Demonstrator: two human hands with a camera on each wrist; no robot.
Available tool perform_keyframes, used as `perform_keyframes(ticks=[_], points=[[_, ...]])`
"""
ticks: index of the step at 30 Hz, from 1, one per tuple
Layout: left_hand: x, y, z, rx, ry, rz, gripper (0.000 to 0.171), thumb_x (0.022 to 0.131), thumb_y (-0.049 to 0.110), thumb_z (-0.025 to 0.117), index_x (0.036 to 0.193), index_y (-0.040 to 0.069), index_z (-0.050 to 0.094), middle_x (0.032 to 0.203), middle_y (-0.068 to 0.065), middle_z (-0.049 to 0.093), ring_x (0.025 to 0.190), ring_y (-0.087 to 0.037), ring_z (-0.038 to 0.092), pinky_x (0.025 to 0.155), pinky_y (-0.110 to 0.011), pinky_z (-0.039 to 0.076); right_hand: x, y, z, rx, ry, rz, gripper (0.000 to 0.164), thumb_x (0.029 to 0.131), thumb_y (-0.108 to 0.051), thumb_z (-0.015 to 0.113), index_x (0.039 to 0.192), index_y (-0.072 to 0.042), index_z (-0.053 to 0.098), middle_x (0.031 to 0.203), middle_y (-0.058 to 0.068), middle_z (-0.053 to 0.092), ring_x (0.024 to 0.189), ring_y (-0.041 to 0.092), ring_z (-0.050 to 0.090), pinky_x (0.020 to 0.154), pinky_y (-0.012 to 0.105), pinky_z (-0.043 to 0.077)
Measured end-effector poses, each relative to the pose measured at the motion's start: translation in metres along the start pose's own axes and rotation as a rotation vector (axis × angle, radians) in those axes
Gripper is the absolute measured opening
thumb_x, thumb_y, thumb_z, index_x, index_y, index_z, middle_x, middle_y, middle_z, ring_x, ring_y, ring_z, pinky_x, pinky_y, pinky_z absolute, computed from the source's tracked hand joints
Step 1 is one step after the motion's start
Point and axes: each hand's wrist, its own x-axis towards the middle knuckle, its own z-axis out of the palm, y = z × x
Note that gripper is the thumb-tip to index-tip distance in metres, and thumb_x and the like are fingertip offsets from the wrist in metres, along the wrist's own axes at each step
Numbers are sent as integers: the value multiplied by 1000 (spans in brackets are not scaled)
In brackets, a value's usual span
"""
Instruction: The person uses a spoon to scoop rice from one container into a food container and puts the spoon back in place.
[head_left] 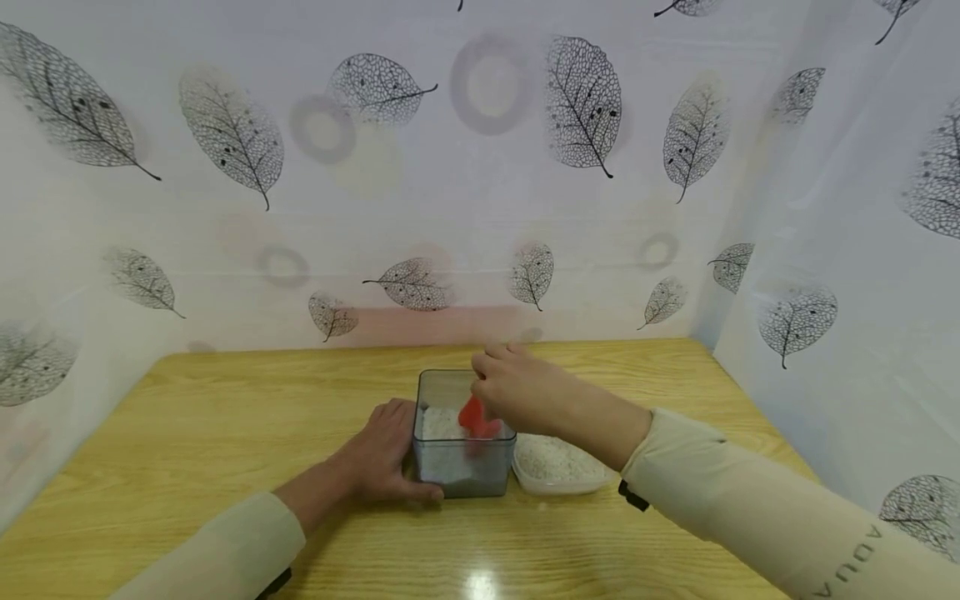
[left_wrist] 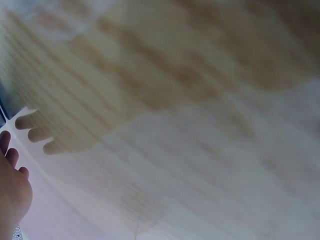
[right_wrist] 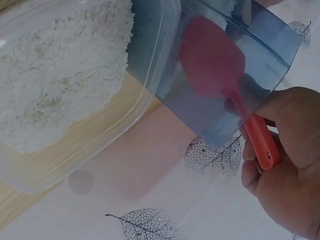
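A translucent grey-blue rectangular container (head_left: 461,467) stands on the table with white rice (head_left: 441,423) inside. My left hand (head_left: 386,454) rests along its left wall, the thumb reaching past the lower front corner. In the left wrist view only part of the left hand (left_wrist: 12,185) shows, at the left edge. Over the container's right rim, my right hand (head_left: 525,392) grips a red scoop (head_left: 474,417) by its handle. The scoop's head (right_wrist: 210,57) shows through the container's wall in the right wrist view; how much rice it carries, I cannot tell.
Just right of the container, a low clear plastic tub (head_left: 562,485) holds more white rice (right_wrist: 65,75). Both stand on a wood-grain table (head_left: 262,400). Leaf-printed sheeting (head_left: 450,208) hangs behind the table and along its sides.
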Motion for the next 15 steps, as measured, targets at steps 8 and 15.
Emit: perform_keyframes(ticks=[8,15], points=[[0,1,-1,-3,6,9,114,69,87,61,146,6,37,139,-9,50,129,-25,43,114,-49,32,1,-4,4,12,-30,21,21,91,-33,71,99,-13,72,96,1,57,84,17,44,71,30,40],[0,4,-3,10,2,9,114,69,86,62,145,5,38,138,-10,50,128,-27,43,113,-51,32,1,-10,5,-8,-53,36,24,92,-34,70,102,-13,71,101,1,57,85,17,43,69,29,36]])
